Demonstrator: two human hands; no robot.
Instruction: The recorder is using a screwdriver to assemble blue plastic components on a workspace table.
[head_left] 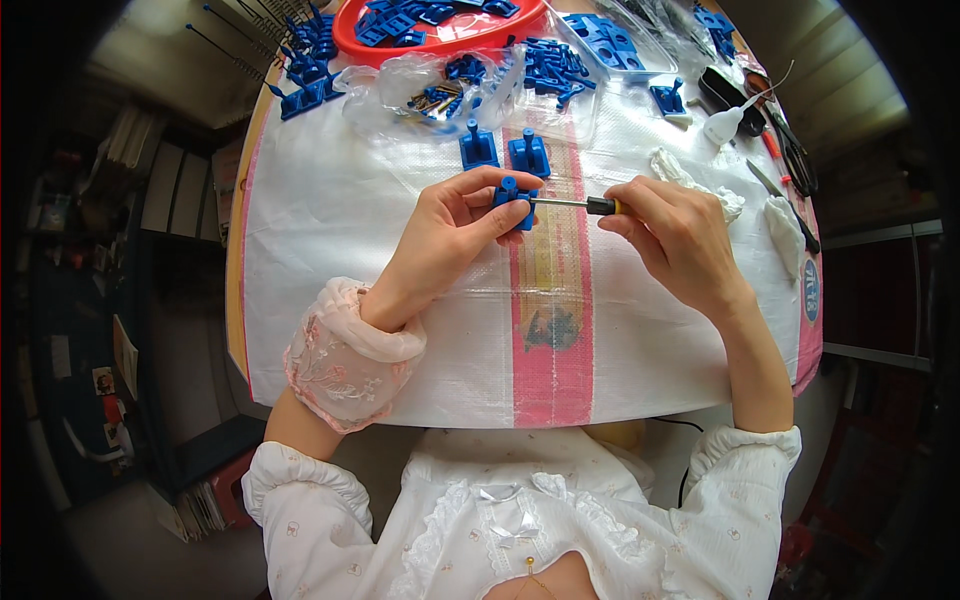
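Note:
Between the fingers of my left hand (450, 218) is a small blue plastic part (510, 192) with a round-topped post. My right hand (685, 235) grips a screwdriver (602, 206) by its dark handle with a yellowish end. The metal shaft lies level, pointing left, and its tip meets the side of the blue part; the exact contact is hidden by my left fingers. Just beyond my left hand, two similar blue assemblies with upright posts stand side by side, the left one (479, 150) and the right one (530, 156).
A red basin (440, 48) of blue parts stands at the back. Before it lies a plastic bag (400, 108) with screws and blue pieces. A clear tray (625, 50) holds flat blue parts. A white squeeze bottle (722, 127), scissors (790, 160) and crumpled tissue (695, 180) lie right.

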